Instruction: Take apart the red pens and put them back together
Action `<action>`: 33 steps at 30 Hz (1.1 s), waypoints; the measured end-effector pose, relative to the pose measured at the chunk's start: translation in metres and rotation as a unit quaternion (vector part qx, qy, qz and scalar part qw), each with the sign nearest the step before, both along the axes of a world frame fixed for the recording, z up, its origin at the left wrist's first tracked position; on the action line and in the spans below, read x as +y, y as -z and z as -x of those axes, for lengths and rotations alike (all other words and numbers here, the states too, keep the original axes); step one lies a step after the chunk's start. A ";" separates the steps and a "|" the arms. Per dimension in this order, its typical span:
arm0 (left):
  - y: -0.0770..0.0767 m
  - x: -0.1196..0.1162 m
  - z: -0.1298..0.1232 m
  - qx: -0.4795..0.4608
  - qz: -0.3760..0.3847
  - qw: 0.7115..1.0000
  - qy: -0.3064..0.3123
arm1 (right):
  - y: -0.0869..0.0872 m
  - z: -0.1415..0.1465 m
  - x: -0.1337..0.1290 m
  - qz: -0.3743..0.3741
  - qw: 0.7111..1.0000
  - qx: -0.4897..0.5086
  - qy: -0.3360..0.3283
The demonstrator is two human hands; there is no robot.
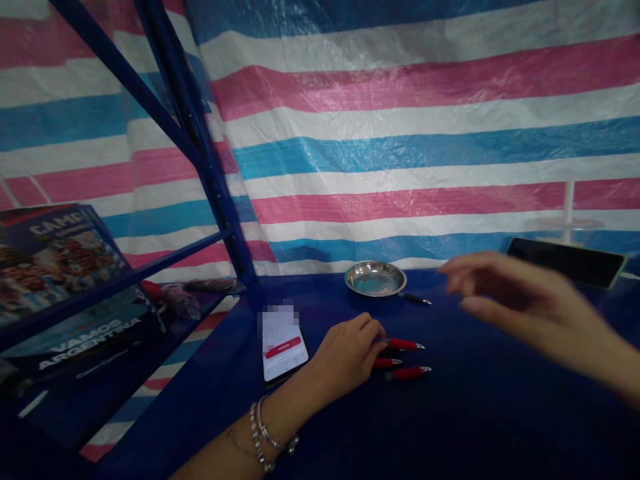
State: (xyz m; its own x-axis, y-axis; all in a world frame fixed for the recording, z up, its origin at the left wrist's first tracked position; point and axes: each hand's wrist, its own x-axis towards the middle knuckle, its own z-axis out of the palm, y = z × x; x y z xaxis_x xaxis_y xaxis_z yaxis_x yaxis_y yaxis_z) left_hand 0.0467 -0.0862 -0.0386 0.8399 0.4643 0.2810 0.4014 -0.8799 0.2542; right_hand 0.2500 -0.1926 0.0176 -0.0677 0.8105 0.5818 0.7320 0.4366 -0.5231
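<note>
My left hand [353, 350] rests low over the blue table, fingers curled down and closed at the end of a red pen [404, 344]. Just beside and below that hand lie two more red pens, one partly covered by the fingers [387, 363] and another red pen [410, 373] in full sight. To the right, my right hand [525, 293] is raised above the table, a little blurred. Its thumb and fingers are apart with nothing between them. A black pen [416, 299] lies against a shallow round metal dish [376, 279] behind the red pens.
A phone with a lit screen [284, 353] lies left of my left hand. A dark-screened device [565, 261] leans at the back right by a white stand [569, 213]. At left, a blue metal frame [200, 160] stands before printed boxes [60, 267]. Striped sheeting [400, 133] hangs behind.
</note>
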 end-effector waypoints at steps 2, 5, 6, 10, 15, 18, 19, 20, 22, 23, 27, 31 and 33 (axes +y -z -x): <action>0.001 0.000 0.000 -0.027 0.004 1.000 -0.011 | 0.020 0.002 0.019 0.058 0.998 -0.025 -0.032; 0.004 0.002 -0.002 -0.058 0.018 0.998 -0.027 | 0.050 0.003 0.041 0.129 0.989 -0.048 -0.054; 0.005 0.002 -0.002 -0.069 0.024 0.997 -0.033 | 0.058 0.004 0.045 0.147 0.986 -0.056 -0.061; 0.008 0.002 -0.005 -0.088 0.047 0.994 -0.050 | 0.071 0.005 0.043 0.188 0.977 -0.069 -0.077; 0.005 -0.001 -0.007 -0.027 0.031 0.998 -0.036 | 0.073 0.005 0.036 0.198 0.975 -0.086 -0.058; 0.000 -0.002 -0.005 0.016 0.008 0.998 -0.066 | 0.074 0.001 0.038 0.194 0.975 -0.102 -0.040; -0.002 -0.003 -0.003 0.028 0.003 0.996 -0.080 | 0.074 0.000 0.038 0.191 0.975 -0.106 -0.033; -0.005 -0.003 -0.001 0.042 0.001 0.995 -0.093 | 0.073 -0.002 0.039 0.188 0.976 -0.112 -0.026; -0.008 -0.005 0.003 0.075 0.010 0.991 -0.109 | 0.073 -0.004 0.040 0.180 0.976 -0.124 -0.018; -0.009 -0.006 0.004 0.092 0.022 0.990 -0.109 | 0.072 -0.005 0.039 0.178 0.975 -0.129 -0.017; -0.007 -0.011 0.005 0.104 0.096 0.986 -0.083 | 0.070 -0.002 0.037 0.179 0.973 -0.139 -0.037; 0.001 -0.013 0.001 0.055 0.137 0.986 -0.074 | 0.075 0.001 0.041 0.166 0.975 -0.143 -0.018; 0.004 -0.012 -0.002 0.031 0.148 0.986 -0.076 | 0.080 -0.001 0.046 0.149 0.977 -0.153 0.001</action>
State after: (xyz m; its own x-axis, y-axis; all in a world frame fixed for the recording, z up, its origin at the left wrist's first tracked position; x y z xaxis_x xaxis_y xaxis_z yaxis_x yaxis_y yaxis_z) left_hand 0.0485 -0.0978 -0.0427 0.7650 0.6407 0.0653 0.5462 -0.6992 0.4613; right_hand 0.2509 -0.1467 -0.0622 -0.1997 0.9409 0.2734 0.8750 0.2968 -0.3824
